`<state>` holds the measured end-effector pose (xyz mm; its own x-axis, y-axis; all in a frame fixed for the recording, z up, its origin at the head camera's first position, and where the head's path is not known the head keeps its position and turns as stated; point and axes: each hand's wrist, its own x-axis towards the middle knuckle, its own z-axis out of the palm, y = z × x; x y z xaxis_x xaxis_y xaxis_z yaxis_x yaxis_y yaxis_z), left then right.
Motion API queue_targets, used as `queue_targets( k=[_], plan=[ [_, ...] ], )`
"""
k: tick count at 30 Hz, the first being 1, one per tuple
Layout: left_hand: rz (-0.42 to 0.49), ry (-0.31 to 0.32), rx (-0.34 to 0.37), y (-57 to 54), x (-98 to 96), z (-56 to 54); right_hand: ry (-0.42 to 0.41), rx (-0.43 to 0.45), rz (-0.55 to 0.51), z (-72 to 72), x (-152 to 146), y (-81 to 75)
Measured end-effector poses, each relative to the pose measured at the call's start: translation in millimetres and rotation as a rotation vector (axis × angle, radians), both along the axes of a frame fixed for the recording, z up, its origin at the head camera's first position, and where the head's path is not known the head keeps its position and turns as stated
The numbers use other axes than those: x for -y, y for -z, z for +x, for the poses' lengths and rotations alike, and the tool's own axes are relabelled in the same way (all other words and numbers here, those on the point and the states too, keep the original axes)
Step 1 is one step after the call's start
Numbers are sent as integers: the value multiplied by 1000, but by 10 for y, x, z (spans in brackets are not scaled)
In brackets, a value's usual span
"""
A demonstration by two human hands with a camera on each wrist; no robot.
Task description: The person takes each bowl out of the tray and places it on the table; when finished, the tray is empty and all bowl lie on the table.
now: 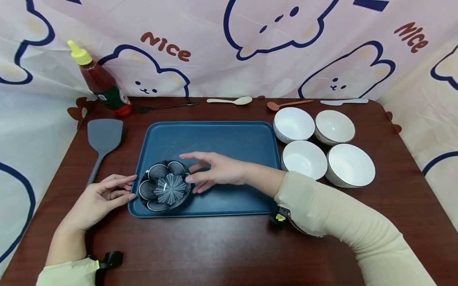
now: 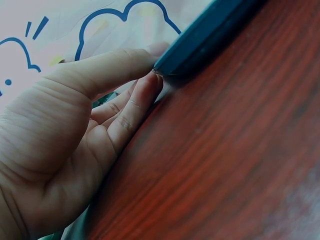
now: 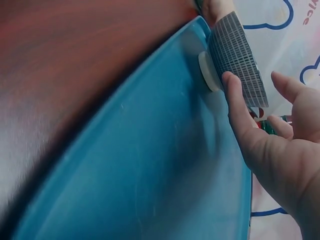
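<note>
A dark patterned bowl [image 1: 169, 188], with petal shapes and a pale flower at its centre, stands on the left end of a blue tray [image 1: 229, 198]. My left hand [image 1: 101, 198] pinches the tray's left rim; in the left wrist view the thumb lies over the tray edge [image 2: 187, 47] and a finger comes up from beneath. To the right of the bowl, my right hand [image 1: 216, 171] has its fingers spread. In the right wrist view, its thumb tip [image 3: 227, 77] is right at the bowl's grid-patterned outer wall [image 3: 237, 60].
Several white bowls [image 1: 304, 159] stand right of the tray. A grey spatula [image 1: 103, 135] lies left, near a red sauce bottle [image 1: 105, 85]. Along the back lie a dark fork [image 1: 164, 106], cream spoon [image 1: 232, 101], brown spoon [image 1: 286, 104] and white knife [image 1: 343, 101]. The right sleeve partly hides a round rim.
</note>
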<state>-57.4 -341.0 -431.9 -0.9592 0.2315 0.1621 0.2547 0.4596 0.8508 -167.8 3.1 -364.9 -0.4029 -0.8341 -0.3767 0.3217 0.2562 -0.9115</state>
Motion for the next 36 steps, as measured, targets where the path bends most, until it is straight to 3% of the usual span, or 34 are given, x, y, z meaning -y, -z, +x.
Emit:
queue_targets(
  k=[12, 21, 36],
  plan=[
    [13, 8, -2, -16, -5, 15, -24, 46, -47, 89, 124, 73],
    [-24, -20, 7, 20, 19, 5, 61, 8, -56, 157, 149, 101],
    [-45, -33, 7, -15, 8, 16, 122, -9, -81, 198, -92, -119]
  ],
)
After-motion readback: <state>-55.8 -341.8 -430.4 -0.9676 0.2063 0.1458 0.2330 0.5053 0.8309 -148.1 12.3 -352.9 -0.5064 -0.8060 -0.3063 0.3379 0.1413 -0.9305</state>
